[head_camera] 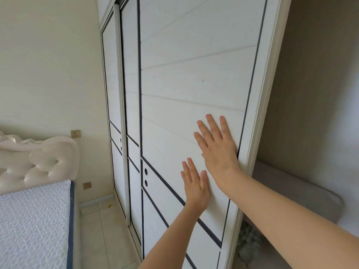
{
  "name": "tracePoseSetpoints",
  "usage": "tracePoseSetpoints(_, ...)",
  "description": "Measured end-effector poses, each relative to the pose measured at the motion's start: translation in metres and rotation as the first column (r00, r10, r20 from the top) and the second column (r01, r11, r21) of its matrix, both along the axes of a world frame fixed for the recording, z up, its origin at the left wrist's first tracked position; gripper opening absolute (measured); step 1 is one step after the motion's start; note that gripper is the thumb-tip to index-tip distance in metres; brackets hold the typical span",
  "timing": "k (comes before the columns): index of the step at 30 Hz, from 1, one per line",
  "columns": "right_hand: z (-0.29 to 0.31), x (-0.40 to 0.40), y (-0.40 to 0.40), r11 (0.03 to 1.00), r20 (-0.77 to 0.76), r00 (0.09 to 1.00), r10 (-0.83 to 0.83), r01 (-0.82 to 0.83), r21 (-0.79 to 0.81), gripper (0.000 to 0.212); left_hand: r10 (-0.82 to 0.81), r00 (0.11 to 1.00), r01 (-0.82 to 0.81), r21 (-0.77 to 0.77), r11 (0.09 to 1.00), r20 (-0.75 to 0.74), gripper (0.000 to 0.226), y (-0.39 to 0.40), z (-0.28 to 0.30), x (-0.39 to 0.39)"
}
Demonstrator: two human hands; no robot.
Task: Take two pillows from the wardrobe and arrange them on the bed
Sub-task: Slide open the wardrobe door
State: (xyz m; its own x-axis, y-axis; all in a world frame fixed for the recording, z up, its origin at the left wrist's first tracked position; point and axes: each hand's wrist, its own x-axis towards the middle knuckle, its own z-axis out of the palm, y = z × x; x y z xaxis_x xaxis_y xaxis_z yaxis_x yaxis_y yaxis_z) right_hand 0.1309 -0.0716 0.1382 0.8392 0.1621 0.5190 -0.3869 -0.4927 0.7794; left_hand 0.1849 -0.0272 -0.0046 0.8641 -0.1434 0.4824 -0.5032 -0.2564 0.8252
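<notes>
I have both palms flat on the nearest sliding door (pixel 194 65) of the wardrobe (pixel 272 55), the right hand (pixel 217 148) higher and close to the door's right edge, the left hand (pixel 195 185) lower and a little further in. Neither hand has hold of anything; the fingers are spread and pressed against the panel, so the only purchase is friction. The door stands partly aside, with a gap open at its right edge, and in that gap I can see a grey padded bolster-like shape (pixel 303 193) on a shelf and something pale and fluffy (pixel 248 241) below it. I judge these may be the pillows, but the view is too blurred there to be sure. To do this step well I would keep the palms pressed evenly, push leftward along the track and not into the panel, and keep the right fingers (pixel 223 125) away from the door's edge so they cannot be pinched. I would also open it wide enough for both arms to go in. By count: two hands, three door panels in view, two round finger holes (pixel 145 177) on the nearest one, one bed (pixel 35 226) at the left with one tufted headboard (pixel 38 162), two wall sockets (pixel 75 133), and no pillow on the bed.
</notes>
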Motion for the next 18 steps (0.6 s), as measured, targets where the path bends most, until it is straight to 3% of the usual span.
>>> tracePoseSetpoints(14,0.009,0.141,0.057,0.997,-0.101,0.995,0.027,-0.035,-0.071,0.068,-0.066,0.994,0.061,-0.052,0.997,-0.090,0.061,0.067,0.004,0.145)
tracePoseSetpoints(18,0.017,0.168,0.054,0.982,-0.135,0.990,0.049,-0.073,-0.173,0.070,-0.049,0.996,0.043,-0.078,0.996,-0.076,0.058,0.076,0.006,0.176)
